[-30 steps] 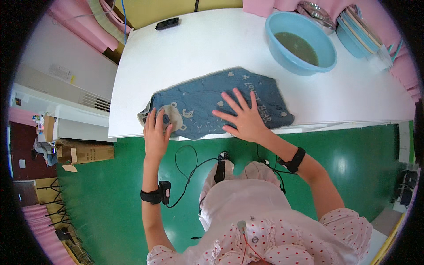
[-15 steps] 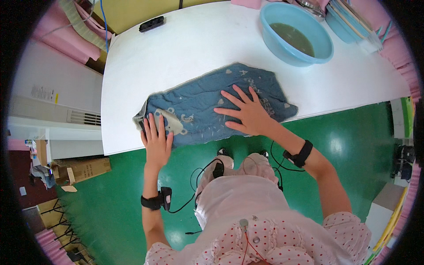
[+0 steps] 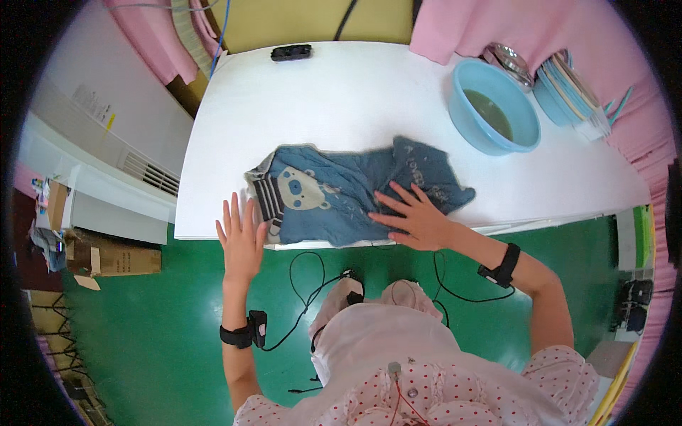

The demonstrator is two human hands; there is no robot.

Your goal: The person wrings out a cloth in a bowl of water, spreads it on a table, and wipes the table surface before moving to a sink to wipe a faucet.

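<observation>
Left hand: the left hand (image 3: 243, 248) is at the near edge of the table (image 3: 355, 92), its fingers (image 3: 248, 216) straight and spread wide, gripping nothing; whether they touch the cloth cannot be told.
Right hand: the right hand (image 3: 420, 221) lies palm down on the cloth, fingers fanned wide and grasping nothing.
Cloth: the blue cloth (image 3: 355, 188) lies wrinkled on the table, beneath the right fingers and just right of the left fingers.
Bear print: a pale bear face (image 3: 304, 188) sits between the two sets of fingers, nearer the left ones.
Stripes: a dark-and-white striped part (image 3: 268, 199) is just beside the left fingertips.
Basin: a light blue basin (image 3: 518, 99) with murky liquid (image 3: 489, 113) stands beyond the right fingers, to their right.
Black object: a small black object (image 3: 291, 52) lies well beyond the left fingers, at the table's far edge.
Wrists: a black strap (image 3: 236, 336) circles the left wrist behind its fingers; another (image 3: 509, 265) circles the right.
</observation>
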